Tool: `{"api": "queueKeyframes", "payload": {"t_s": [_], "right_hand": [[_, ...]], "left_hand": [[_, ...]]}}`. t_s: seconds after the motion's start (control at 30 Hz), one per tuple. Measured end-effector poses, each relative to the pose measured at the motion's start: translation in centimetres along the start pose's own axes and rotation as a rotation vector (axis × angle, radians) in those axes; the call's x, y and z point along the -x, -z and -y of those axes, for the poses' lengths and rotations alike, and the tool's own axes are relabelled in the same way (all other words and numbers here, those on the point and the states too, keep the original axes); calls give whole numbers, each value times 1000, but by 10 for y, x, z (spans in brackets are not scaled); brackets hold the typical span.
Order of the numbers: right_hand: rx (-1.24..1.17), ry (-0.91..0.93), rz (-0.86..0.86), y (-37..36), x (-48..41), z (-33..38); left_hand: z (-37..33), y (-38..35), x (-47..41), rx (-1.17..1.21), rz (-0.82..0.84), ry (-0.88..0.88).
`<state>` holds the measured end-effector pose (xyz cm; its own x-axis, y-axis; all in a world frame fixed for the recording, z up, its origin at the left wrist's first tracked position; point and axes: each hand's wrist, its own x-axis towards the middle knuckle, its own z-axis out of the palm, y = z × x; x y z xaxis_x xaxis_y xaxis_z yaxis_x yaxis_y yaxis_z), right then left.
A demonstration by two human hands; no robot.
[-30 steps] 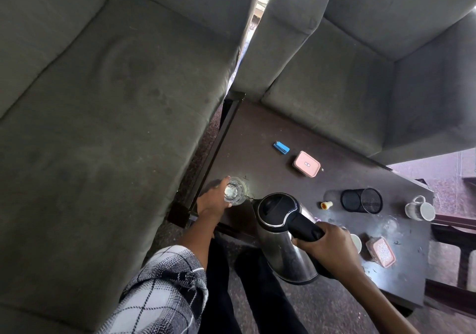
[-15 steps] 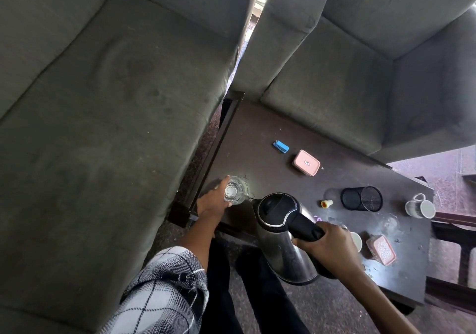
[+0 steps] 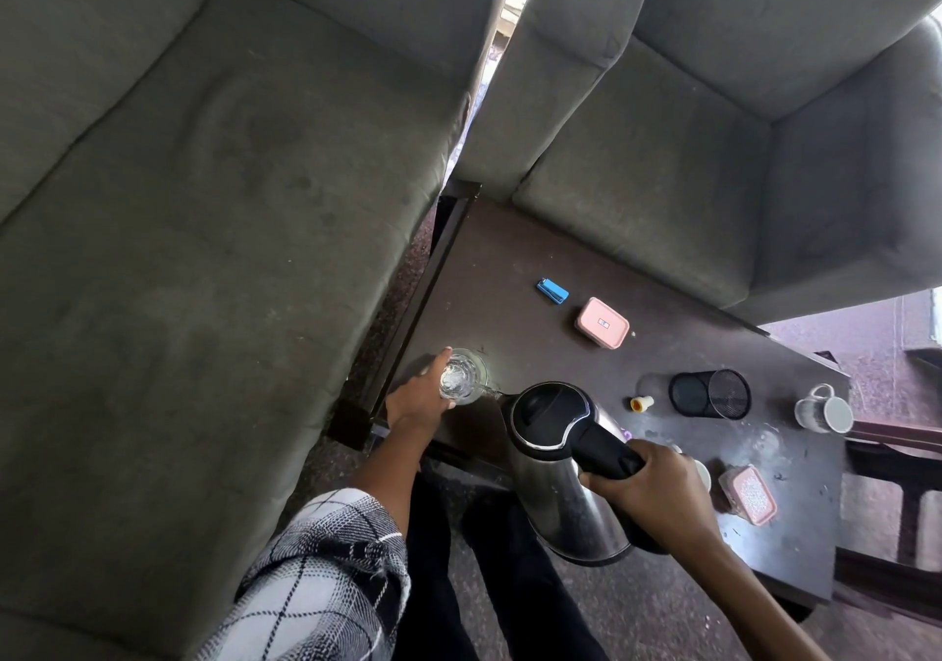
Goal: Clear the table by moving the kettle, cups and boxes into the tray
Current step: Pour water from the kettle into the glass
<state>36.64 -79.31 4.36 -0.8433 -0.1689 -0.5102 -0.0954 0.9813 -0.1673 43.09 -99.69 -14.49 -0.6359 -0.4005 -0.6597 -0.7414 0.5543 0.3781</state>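
Two grips are at work by the near edge of the dark bench (image 3: 509, 262). The left grip (image 3: 418, 400) has its fingers and thumb curled round a clear glass (image 3: 463, 375), which stands on the bench just beyond the knuckles, close to the bench's left edge. The right grip (image 3: 657, 497) is wrapped firmly round the black handle of the steel kettle (image 3: 555, 466). The kettle is lifted and tilted, its body hanging to the left of that grip and its spout just beside the glass's rim, so the kettle lies between the two grips.

Just right of the right grip a white cup (image 3: 702, 472) shows, partly hidden behind the knuckles. Further right of it sits a pink box (image 3: 749, 494) with a patterned lid. Beyond the right grip lie a small yellow-and-white piece (image 3: 641, 403) and a black mesh cup (image 3: 711, 394), with a white mug (image 3: 823, 409) near the bench's right edge. Well beyond both grips are a second pink box (image 3: 602, 323) and a small blue item (image 3: 552, 291). Grey sofas (image 3: 204, 201) flank the bench.
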Motion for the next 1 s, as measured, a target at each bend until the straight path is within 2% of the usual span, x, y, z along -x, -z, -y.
{"api": "queueKeyframes", "payload": {"t_s": [1.0], "right_hand": [[20, 21, 12, 4, 6, 1]], "left_hand": [[0, -1, 5, 63, 1, 12]]}}
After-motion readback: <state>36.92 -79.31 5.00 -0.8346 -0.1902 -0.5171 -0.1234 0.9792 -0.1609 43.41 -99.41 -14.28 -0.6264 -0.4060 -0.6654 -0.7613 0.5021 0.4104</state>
